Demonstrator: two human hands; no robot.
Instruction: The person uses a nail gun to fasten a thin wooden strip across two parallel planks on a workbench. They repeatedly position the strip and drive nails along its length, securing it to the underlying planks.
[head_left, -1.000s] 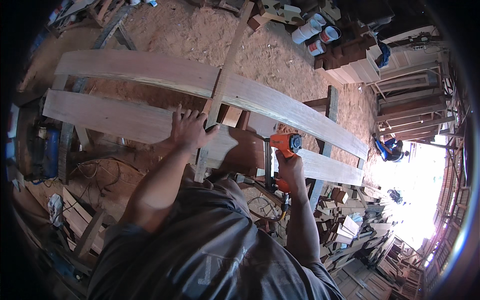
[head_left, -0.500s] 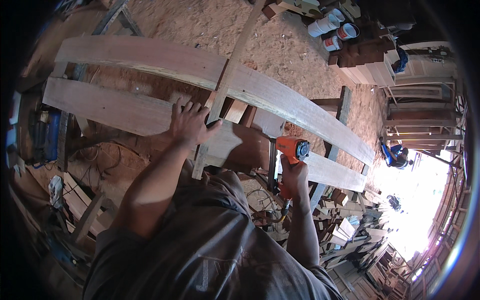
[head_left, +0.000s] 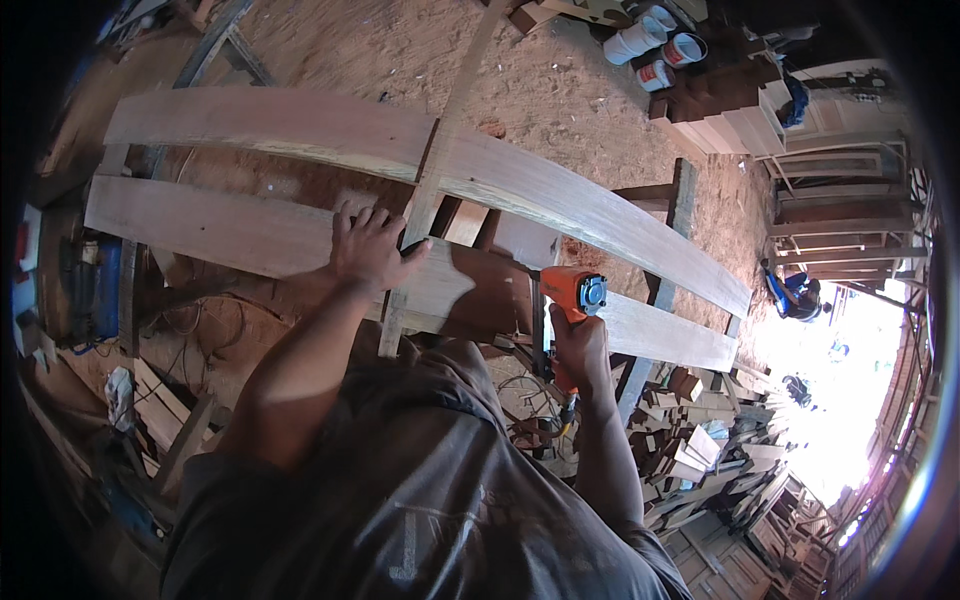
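My left hand [head_left: 367, 250] lies on the near wooden board [head_left: 220, 222], fingers spread and thumb against a thin wooden strip [head_left: 455, 130]. That strip crosses the near board and the far board [head_left: 300, 120]. In my right hand [head_left: 583, 350] is an orange and black nail gun [head_left: 568, 288], my fingers wrapped round its handle. It stands over the near board, right of the strip; its nose is hidden, so I cannot tell whether it touches the wood. A hose hangs from the bottom of its grip. Short crosspieces show between the two long boards.
Wooden trestle legs [head_left: 672, 235] support the boards. White buckets [head_left: 635, 42] and stacked timber [head_left: 735, 125] stand at the far right. Offcuts [head_left: 690, 455] are heaped at the lower right. A person in blue [head_left: 795, 295] is low down near the bright opening.
The view has shifted and turned slightly. My left hand stays flat beside the strip, and my right hand keeps hold of the nail gun, nearly in the same place over the near board.
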